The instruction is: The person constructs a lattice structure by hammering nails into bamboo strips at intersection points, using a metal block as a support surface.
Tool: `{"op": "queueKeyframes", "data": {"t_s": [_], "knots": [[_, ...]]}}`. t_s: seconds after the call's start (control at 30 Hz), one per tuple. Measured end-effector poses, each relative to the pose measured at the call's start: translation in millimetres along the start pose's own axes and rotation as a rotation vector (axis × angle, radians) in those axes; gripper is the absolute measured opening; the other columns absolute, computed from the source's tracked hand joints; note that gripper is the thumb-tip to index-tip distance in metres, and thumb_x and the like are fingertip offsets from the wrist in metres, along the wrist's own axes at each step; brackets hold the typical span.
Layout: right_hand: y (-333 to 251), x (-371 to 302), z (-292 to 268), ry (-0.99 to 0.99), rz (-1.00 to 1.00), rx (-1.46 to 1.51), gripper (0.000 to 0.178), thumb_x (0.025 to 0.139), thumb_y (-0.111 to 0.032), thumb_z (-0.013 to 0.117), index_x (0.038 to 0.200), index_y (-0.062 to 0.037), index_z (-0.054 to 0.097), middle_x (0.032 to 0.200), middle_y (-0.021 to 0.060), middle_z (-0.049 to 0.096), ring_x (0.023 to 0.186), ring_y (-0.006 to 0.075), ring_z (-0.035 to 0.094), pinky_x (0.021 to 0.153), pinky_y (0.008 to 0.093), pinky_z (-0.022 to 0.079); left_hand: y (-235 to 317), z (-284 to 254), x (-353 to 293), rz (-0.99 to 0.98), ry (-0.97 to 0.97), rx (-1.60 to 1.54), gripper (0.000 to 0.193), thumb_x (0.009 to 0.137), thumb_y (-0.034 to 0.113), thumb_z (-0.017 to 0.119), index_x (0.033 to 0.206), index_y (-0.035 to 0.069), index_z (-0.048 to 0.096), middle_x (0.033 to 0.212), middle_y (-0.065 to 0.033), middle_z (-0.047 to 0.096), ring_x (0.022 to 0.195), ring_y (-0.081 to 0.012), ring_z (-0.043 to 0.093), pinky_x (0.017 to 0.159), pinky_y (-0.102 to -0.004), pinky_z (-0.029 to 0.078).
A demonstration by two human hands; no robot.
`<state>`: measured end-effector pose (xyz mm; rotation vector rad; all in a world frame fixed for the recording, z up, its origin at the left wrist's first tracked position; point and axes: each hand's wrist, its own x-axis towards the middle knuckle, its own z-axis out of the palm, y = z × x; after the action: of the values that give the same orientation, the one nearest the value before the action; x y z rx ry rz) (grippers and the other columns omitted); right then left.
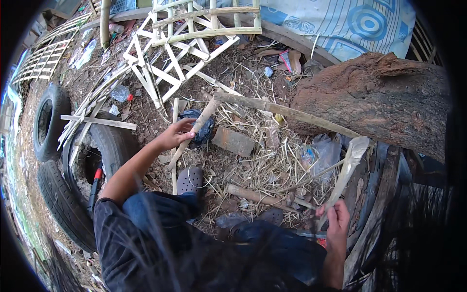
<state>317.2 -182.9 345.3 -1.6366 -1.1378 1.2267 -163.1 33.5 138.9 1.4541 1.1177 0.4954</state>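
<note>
A bamboo strip spans the view, with two sharp corners that make three sides; whether it is one bent piece or joined ones I cannot tell. My left hand pinches its left side, thumb on top and fingers partly curled. Low on the pale, wider right side, my right hand is closed around the edge near the end. Between the hands lie a brick, bamboo shavings and a short bamboo piece. A dark plastic bag is just beside my left hand.
A thick log lies at the right, below a blue patterned sheet. Woven bamboo lattice stands at the far side. Old tires and a red-and-black handled tool are at the left. A grey clog shows near my knees.
</note>
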Motion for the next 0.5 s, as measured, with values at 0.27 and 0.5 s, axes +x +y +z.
{"op": "queueKeyframes", "data": {"t_s": [0.27, 0.5], "knots": [[19, 15, -11, 0.214, -0.124, 0.054, 0.012, 0.101, -0.013, 0.044, 0.099, -0.0019, 0.047, 0.078, 0.0079, 0.054, 0.072, 0.0167, 0.055, 0.074, 0.0341, 0.048, 27, -5, -27, -0.036, 0.08, -0.08, 0.044, 0.099, 0.035, 0.055, 0.07, 0.002, 0.056, 0.06, 0.0021, 0.052, 0.052, -0.0066, 0.05, 0.048, -0.0245, 0.04], [27, 2, -35, 0.296, -0.113, 0.033, 0.013, 0.099, -0.013, 0.045, 0.097, -0.0006, 0.049, 0.081, 0.0076, 0.054, 0.077, 0.015, 0.055, 0.077, 0.0321, 0.047, 71, -27, -55, 0.001, 0.061, -0.051, 0.047, 0.095, 0.036, 0.061, 0.065, 0.001, 0.054, 0.056, 0.0012, 0.05, 0.047, -0.0058, 0.044, 0.044, -0.0246, 0.035]]}}
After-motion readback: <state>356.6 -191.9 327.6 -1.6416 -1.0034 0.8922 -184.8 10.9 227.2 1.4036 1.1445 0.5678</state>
